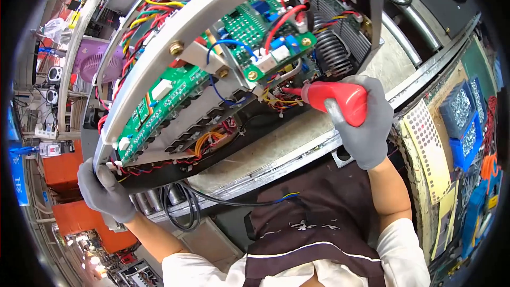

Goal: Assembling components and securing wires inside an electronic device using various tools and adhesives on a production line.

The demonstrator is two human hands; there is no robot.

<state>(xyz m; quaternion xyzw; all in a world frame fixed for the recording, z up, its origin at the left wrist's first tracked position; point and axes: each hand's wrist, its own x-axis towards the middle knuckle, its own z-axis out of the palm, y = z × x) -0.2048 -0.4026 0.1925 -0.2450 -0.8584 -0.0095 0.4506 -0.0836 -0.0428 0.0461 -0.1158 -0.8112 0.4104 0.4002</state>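
Observation:
An opened electronic unit (175, 48) with a metal frame, green circuit boards and coloured wires stands tilted in front of me. My right hand (369, 119), in a grey glove, is closed around a red squeeze bottle (340, 101). The bottle's narrow tip points left into the unit, beside small yellow wires (279, 101) and below the front circuit board (276, 42). Whether the tip touches anything cannot be made out. At the lower left corner of the frame, my gloved left hand (106, 188) grips the frame's edge, thumb on the near side.
A metal roller conveyor (297, 151) runs beneath the unit. Black cable (183, 210) hangs in loops at its near edge. To the right are blue bins of screws (467, 141) and a yellow dotted sheet (426, 149). Orange bins (90, 223) and a purple fan (98, 61) are at left.

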